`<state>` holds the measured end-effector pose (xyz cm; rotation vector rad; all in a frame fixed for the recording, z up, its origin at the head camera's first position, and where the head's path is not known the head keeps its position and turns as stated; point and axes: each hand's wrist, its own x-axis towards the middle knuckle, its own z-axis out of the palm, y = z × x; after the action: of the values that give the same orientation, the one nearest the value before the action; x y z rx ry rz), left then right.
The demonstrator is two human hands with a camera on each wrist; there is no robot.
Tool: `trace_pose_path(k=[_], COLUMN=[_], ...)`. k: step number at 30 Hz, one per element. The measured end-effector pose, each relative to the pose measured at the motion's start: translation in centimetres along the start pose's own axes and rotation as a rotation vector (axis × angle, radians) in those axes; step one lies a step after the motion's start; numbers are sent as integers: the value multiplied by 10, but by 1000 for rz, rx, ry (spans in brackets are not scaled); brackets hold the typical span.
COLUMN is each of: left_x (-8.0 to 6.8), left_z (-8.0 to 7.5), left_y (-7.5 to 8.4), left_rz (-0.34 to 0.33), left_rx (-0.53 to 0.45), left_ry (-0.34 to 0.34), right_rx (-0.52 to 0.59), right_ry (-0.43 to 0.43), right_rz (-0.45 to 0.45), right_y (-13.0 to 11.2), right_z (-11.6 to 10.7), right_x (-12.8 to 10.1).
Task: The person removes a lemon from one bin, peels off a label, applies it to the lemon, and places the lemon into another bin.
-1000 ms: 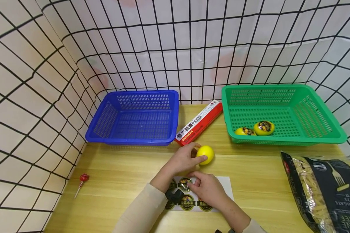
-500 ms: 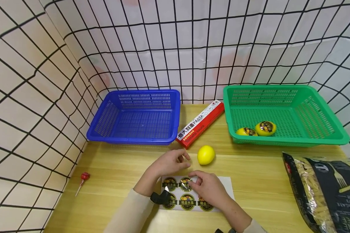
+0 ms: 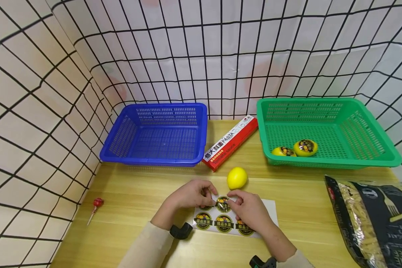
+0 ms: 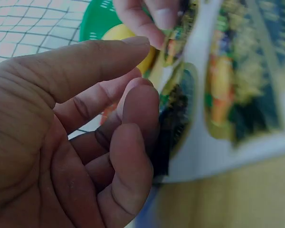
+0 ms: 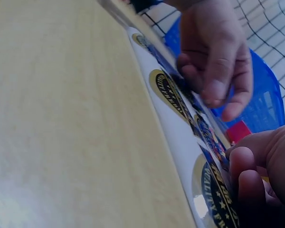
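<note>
Both hands on the sticker sheet point(image 3: 234, 219) near table's front edge: left hand point(image 3: 191, 193) fingers curl to pin its far edge, right hand point(image 3: 249, 210) pinches a sticker point(image 3: 223, 203) to peel w/ bare lemon point(image 3: 236, 178) just beyond.

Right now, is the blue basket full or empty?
Empty: the blue basket shows only its bare mesh floor, while the green basket holds two stickered lemons.

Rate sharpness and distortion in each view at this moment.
Head view: sharp, evenly lit, but the wall grid bows from wide-angle distortion. Left wrist view: left hand sharp, sticker sheet blurred. Right wrist view: table soft, right hand darkly shadowed.
</note>
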<state>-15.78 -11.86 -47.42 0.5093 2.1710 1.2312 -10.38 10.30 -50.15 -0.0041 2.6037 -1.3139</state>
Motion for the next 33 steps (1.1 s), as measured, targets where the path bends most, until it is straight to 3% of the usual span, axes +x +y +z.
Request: trace_pose_path(k=[12, 25, 33], left_x=[2, 6, 5], left_z=[5, 3, 3], left_y=[-13, -15, -15], left_rz=[2, 32, 11], left_rx=[149, 152, 139], left_ry=[24, 19, 23], right_rx=[-29, -77, -18], right_ry=[9, 9, -23], right_rz=[-28, -77, -55], right_y=[3, -1, 2], right_z=[3, 1, 1], right_x=[1, 0, 2])
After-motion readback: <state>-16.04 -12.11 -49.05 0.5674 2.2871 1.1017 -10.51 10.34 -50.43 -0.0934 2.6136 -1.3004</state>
